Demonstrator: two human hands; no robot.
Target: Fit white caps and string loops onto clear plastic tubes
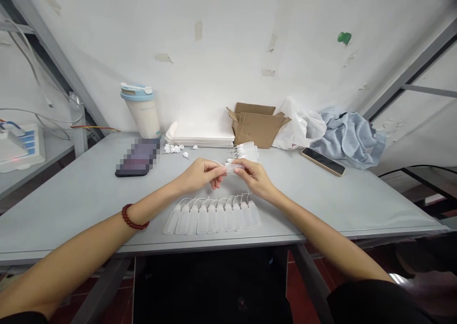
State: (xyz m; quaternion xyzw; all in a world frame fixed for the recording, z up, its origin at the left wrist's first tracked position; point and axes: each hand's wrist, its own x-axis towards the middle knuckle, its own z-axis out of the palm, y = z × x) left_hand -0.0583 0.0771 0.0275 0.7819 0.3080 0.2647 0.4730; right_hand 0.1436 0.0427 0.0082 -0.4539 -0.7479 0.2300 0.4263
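Observation:
Both hands meet over the middle of the table. My left hand (pixel 200 175) pinches one end of a small translucent plastic tag (pixel 233 167), and my right hand (pixel 255 175) pinches the other end. Just below the hands lies a neat row of several similar translucent tags (pixel 217 219), side by side, each with a thin white loop at its top. Behind my right hand is a small stack of more such tags (pixel 250 150) with loops. Several small white knobs with thin stems (pixel 173 148) are scattered beyond my left hand. Fine detail of the held piece is hidden by the fingers.
At the back stand a cup with a blue lid (pixel 143 112), a stack of white sheets (pixel 202 136), an open cardboard box (pixel 259 126), a white plastic bag (pixel 298 124) and a bluish cloth (pixel 350 136). Two phones lie left (pixel 137 158) and right (pixel 323 161).

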